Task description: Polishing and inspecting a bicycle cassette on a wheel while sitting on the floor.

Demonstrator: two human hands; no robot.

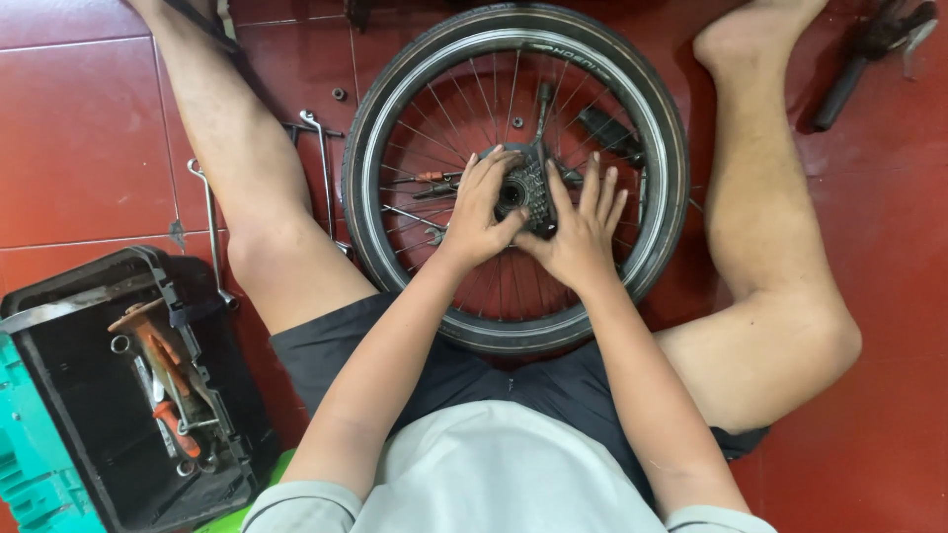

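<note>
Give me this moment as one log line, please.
left hand on sprocket cluster | right hand beside it | wheel flat on floor

Wheel (513, 178) lies flat on floor (889, 296) btwn the legs, sprocket cluster (528, 188) at ctr. Toolbox (128, 395) sits to the left; long wrenches (321, 168) lie btwn wheel and left leg.

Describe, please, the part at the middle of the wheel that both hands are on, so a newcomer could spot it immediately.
Find the bicycle wheel lying flat on the red tiled floor between the person's legs. At its hub, where the spokes meet, sits a dark toothed sprocket cluster, with the left hand and right hand pressed on it. Unlike the loose tools under the spokes, it is round, stepped and centred.
</note>
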